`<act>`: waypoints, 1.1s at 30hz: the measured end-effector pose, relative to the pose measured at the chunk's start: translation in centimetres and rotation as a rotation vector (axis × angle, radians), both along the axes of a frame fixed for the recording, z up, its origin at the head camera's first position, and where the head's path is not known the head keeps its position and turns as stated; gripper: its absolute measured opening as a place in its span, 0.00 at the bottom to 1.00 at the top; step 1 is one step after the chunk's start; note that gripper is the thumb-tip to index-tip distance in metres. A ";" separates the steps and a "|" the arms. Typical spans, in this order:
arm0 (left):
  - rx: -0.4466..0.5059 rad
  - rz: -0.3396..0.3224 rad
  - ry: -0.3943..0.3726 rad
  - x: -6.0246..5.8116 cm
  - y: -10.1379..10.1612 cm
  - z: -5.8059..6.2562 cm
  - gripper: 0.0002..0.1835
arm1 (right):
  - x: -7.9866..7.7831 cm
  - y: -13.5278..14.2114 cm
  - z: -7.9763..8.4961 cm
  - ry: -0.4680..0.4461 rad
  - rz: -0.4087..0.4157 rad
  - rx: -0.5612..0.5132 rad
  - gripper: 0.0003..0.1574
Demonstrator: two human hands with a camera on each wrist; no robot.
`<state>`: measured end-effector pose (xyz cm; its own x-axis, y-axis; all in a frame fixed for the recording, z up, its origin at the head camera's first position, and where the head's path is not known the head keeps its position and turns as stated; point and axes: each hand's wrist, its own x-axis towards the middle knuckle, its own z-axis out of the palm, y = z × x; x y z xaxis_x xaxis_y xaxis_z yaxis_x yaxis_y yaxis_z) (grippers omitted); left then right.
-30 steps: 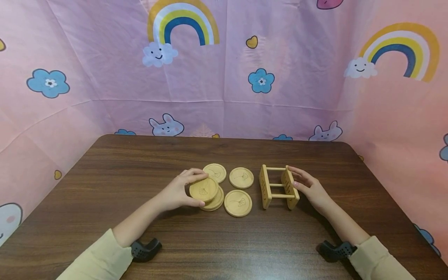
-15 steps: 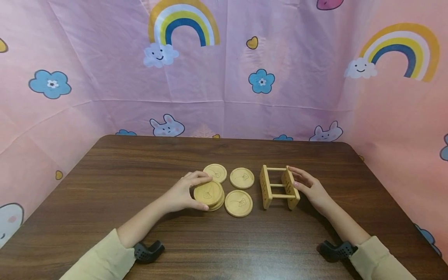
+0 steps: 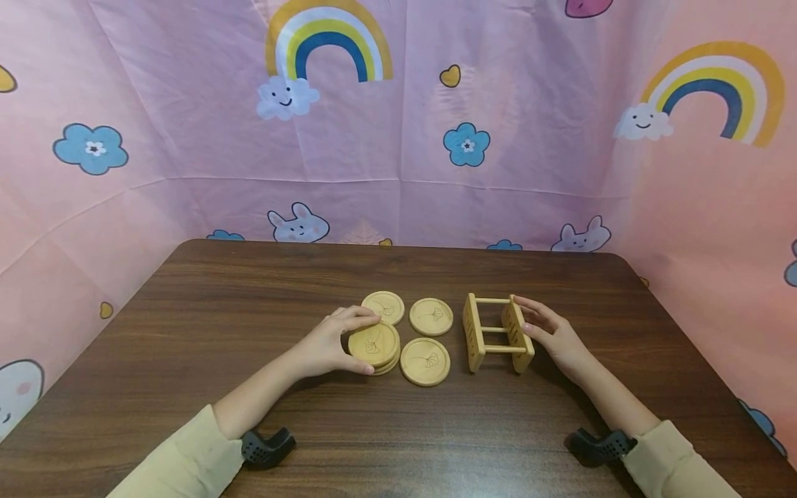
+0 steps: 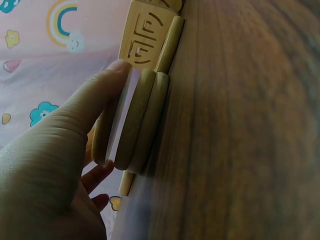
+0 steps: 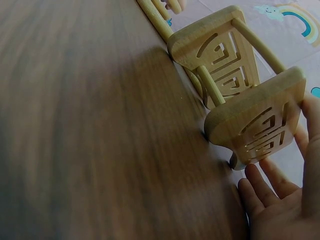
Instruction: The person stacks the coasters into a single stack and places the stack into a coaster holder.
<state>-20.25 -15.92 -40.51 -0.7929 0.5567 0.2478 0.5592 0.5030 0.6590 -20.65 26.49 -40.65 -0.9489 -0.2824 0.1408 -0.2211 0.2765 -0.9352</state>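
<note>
My left hand point(image 3: 324, 349) holds a round wooden coaster point(image 3: 370, 342) by its rim, thumb on the near side and fingers on the far side. The left wrist view shows a narrow gap between this coaster point(image 4: 102, 132) and two stacked coasters point(image 4: 145, 120) under it. Three more coasters lie flat around them: one behind point(image 3: 384, 304), one at the back right point(image 3: 431, 317), one at the front right point(image 3: 425, 362). Leaf designs are engraved on their faces. A wooden coaster rack point(image 3: 473, 339) with cut-out side panels stands to their right. My right hand point(image 3: 557, 339) holds its right panel point(image 5: 265, 120) at the edges.
Everything rests on a dark wood-grain table point(image 3: 261, 277). Behind and at both sides hangs a pink-purple cloth point(image 3: 373, 138) printed with rainbows, flowers and bunnies. Black devices are strapped at the left wrist point(image 3: 268, 448) and right wrist point(image 3: 599, 446).
My left hand has moved slightly right with the held coaster, bringing it more squarely over the two stacked ones. The right hand and the rack have stayed in place.
</note>
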 end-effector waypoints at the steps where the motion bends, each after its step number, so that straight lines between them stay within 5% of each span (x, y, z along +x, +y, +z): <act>1: -0.001 0.000 0.000 0.0 0.0 0.0 0.46 | 0.0 0.0 0.0 -0.001 -0.001 0.002 0.32; 23: -0.041 -0.020 -0.007 0.0 -0.2 -0.1 0.47 | -0.1 0.1 -0.1 0.007 -0.009 0.021 0.32; 33: 0.027 -0.006 -0.049 -0.6 -0.2 0.0 0.43 | -0.2 0.2 -0.2 -0.001 -0.014 0.016 0.31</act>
